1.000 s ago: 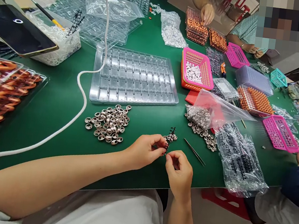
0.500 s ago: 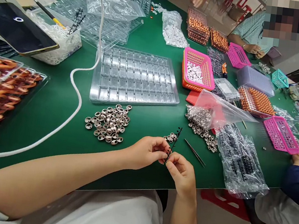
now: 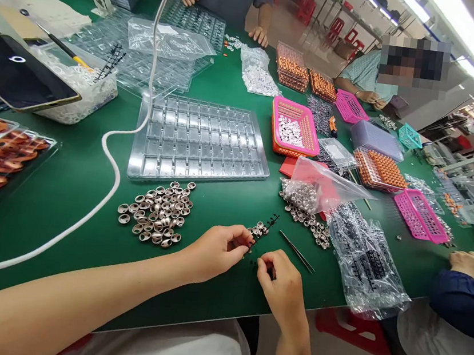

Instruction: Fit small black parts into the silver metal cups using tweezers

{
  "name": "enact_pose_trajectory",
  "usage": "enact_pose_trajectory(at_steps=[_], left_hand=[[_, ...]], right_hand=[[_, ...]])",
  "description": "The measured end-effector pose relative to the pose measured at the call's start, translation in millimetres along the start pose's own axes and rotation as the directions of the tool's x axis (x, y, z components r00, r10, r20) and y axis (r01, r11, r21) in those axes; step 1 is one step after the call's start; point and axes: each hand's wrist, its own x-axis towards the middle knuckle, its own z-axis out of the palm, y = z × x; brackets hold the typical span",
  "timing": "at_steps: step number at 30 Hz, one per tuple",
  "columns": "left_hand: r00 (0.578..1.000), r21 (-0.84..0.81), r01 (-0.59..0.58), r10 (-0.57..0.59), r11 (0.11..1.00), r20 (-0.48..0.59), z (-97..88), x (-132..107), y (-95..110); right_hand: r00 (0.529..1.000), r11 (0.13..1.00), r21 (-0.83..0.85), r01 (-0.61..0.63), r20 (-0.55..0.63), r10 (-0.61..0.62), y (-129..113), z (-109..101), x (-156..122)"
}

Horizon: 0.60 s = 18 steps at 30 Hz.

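My left hand pinches the lower end of a thin black plastic strip with small black pieces along its sides. The strip slants up to the right above the table. My right hand is apart from it, a little to the right, thumb and fingertips pressed together; whatever is between them is hidden. A few tiny black pieces show on the green table between my hands. Just beyond my left fingertips is a small group of metal rings. Tweezers lie to the right, near my right hand.
A larger heap of metal rings lies left, below a clear compartment tray. A white cable crosses the left side. Right are a bag of rings, a bag of black strips and a pink basket. Co-workers sit around the table.
My right hand has come away from the black strip, leaving it in my left hand alone. The view has tilted up, showing more of the co-worker opposite, whose hands rest on the table.
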Motion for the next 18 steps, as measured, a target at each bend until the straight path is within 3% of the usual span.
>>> enact_pose_trajectory(at_steps=[5,8,10,13,18], left_hand=[[0.999,0.2,-0.041,0.044,0.979,-0.01,-1.6,-2,4],[0.996,0.311,-0.085,0.089,0.947,0.002,-3.7,-3,6],[0.991,0.369,-0.133,0.134,0.92,0.022,-5.0,-5,7],[0.978,0.422,-0.208,0.199,0.882,0.067,-6.4,-6,7],[0.957,0.396,-0.289,0.27,0.872,0.105,-6.0,-8,10]], right_hand=[[0.998,0.998,0.063,-0.006,-0.061,0.01,6,-4,-4],[0.967,0.98,0.19,-0.063,-0.232,0.107,11,-13,-6],[0.946,0.95,0.293,-0.109,-0.263,0.19,13,-21,-6],[0.968,0.912,0.382,-0.149,-0.134,0.214,8,-34,-4],[0.987,0.928,0.336,-0.159,0.077,0.142,-4,-46,0]])
